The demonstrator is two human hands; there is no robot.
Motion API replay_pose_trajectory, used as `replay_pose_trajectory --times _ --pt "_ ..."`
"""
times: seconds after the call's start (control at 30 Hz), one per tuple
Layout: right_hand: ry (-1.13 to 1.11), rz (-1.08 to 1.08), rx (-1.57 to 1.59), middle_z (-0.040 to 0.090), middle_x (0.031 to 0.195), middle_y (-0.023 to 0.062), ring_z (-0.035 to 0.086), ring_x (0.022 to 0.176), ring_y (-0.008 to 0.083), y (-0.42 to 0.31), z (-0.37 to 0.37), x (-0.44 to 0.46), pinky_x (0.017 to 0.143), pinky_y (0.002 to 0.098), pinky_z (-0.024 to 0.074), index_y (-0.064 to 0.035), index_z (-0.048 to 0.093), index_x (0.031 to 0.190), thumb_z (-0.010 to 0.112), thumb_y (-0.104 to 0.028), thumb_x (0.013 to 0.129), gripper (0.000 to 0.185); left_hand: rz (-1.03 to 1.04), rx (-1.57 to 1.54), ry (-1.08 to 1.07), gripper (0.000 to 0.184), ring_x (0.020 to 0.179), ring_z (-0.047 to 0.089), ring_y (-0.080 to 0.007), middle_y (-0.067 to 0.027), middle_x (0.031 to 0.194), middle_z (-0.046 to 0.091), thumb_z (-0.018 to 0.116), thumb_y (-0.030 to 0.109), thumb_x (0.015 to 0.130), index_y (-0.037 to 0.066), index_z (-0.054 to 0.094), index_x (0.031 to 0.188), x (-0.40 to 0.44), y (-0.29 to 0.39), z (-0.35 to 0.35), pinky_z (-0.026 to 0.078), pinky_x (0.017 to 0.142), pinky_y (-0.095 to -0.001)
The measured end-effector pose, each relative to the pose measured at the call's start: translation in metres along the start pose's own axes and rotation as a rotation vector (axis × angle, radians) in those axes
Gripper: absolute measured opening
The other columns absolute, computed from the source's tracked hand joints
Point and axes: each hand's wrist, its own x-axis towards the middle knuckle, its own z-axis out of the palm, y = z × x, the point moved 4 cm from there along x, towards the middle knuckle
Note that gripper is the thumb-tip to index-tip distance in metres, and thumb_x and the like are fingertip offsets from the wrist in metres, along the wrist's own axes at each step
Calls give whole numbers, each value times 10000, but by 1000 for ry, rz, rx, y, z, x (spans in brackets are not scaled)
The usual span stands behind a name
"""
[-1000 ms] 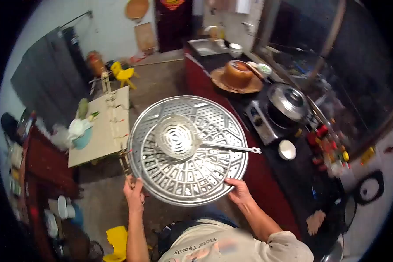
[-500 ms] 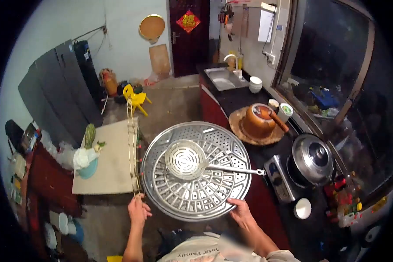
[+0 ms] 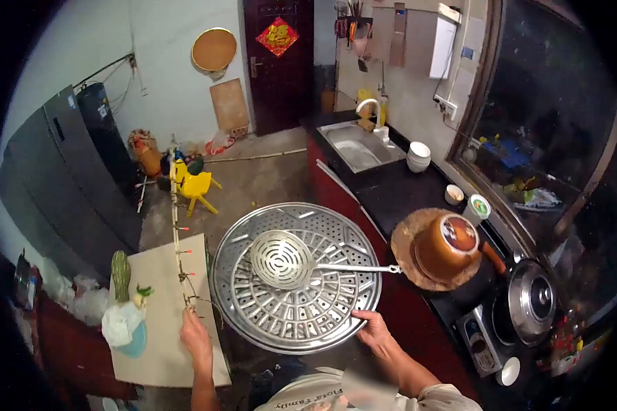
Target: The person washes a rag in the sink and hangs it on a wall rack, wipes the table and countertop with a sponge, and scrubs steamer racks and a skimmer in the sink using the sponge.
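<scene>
My right hand (image 3: 375,331) grips the near right rim of a large round metal steamer tray (image 3: 301,316), thumb on top, and the tray is held up at waist height. On the tray lies a slotted skimmer (image 3: 281,260) with its long handle pointing right past the rim. My left hand (image 3: 197,337) is closed round the lower end of a long thin stick (image 3: 176,236) with small red tips along it. The stick stands up in front of a pale board-topped table (image 3: 164,322).
A green squash (image 3: 121,276) and a teal bowl (image 3: 131,340) with a white bag rest on the left table. Along the right counter are a sink (image 3: 363,147), a brown pot (image 3: 440,253), a lidded pan (image 3: 528,301) and a stove (image 3: 480,344). A yellow chair (image 3: 197,185) stands ahead.
My view has turned a little to the right, so the counter shows more fully. The stick and my left hand have shifted left; the tray and skimmer stay in front of me.
</scene>
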Motion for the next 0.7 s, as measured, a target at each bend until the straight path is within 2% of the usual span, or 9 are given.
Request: replay_pose_trajectory --times 0.03,0.1,0.13,0.23,0.37,0.47,0.57,0.67,0.7 --pt "55 70 170 582 1172 207 564 1095 311 1 3 13 1024 424 396 104 488 1201 587 1 766 458 11 -29 3 244 627 606 -348 -182 729 622 408 182 967 23 582 1026 26 -11 19 454 541 -431" --pt "202 179 527 575 1174 211 560 1095 318 2 11 38 1026 426 397 115 487 1187 579 0 774 439 -160 -269 -110 250 512 562 -246 -126 647 578 390 197 974 31 570 1024 55 8 14 432 453 -362" --pt "202 60 308 577 1170 211 560 1093 321 25 -16 69 1023 430 399 108 500 1175 573 -5 781 416 -236 -378 -194 253 454 540 -195 -98 606 556 382 204 977 35 564 1023 84 18 22 420 409 -327" --pt "258 -80 96 588 1153 207 565 1083 323 28 -45 164 1015 440 406 91 529 1145 561 -16 797 366 -269 -595 -283 269 367 420 -74 -25 543 472 353 234 988 55 552 1020 185 45 92 359 332 -226" --pt "341 -174 162 607 1122 193 578 1060 312 -7 -55 265 999 441 420 80 552 1118 560 -29 815 322 -293 -793 -457 289 322 397 -88 -37 522 481 353 263 997 45 541 1030 254 64 175 377 325 -223" --pt "335 -229 179 612 1105 164 569 1047 250 -35 -72 338 941 365 434 58 555 1146 583 -8 775 379 -284 -890 -596 307 311 402 -88 -50 527 500 370 274 998 15 529 1041 290 106 221 398 333 -227" --pt "399 -306 270 607 1091 149 577 1018 239 -66 -123 470 891 326 449 51 557 1146 582 24 736 411 -222 -891 -724 320 316 412 -89 -60 536 515 367 274 997 1 529 1038 364 161 295 416 348 -232" --pt "522 -317 573 610 1049 138 595 979 259 -94 -146 565 852 307 468 31 568 1124 588 24 740 384 -213 -782 -852 341 335 441 -94 -71 546 529 371 285 994 -13 531 1042 429 199 361 442 372 -246" --pt "550 -246 774 613 1023 132 601 959 264 -138 -112 573 833 301 476 13 578 1109 601 9 753 357 -207 -744 -888 346 339 447 -95 -72 548 531 372 287 994 -15 532 1043 444 209 375 446 376 -249"
